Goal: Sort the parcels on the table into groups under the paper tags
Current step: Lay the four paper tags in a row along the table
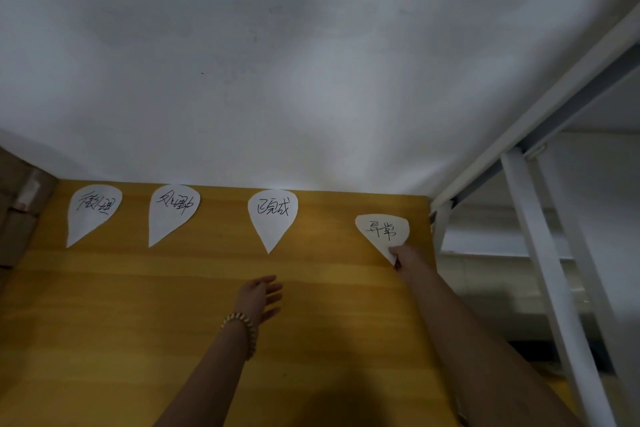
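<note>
While the right hand (405, 255) reached to the far right of the surface (138, 322) and pinched the lower tip of the rightmost tag (381, 231), the left hand (259, 295) hovered near the middle of the frame. Its fingers were loosely spread and held nothing, and a beaded bracelet (242, 326) sat on its wrist.

The rightmost tag sat a little lower in the frame than its fellows and slightly askew, close to the surface's right edge; whether it lay quite flat I could not tell. To my eye it was thin paper, nearly weightless and floppy, apt to crease or tear if dragged by its point. A finger pressed flat on its broad upper part would likely shift it more safely than a pinch at the tip.

Three more teardrop tags lay in a row along the back edge, points toward the person: the left tag (93, 212), the second tag (173, 212) and the third tag (273, 215), each bearing handwriting. No parcels showed anywhere in the picture, so of their weight or grip I could say nothing.

Something brown, perhaps cardboard (17, 218), stood at the left edge of the frame. A white wall (311, 63) rose behind, and a white metal frame (540, 218) ran down the right side.
</note>
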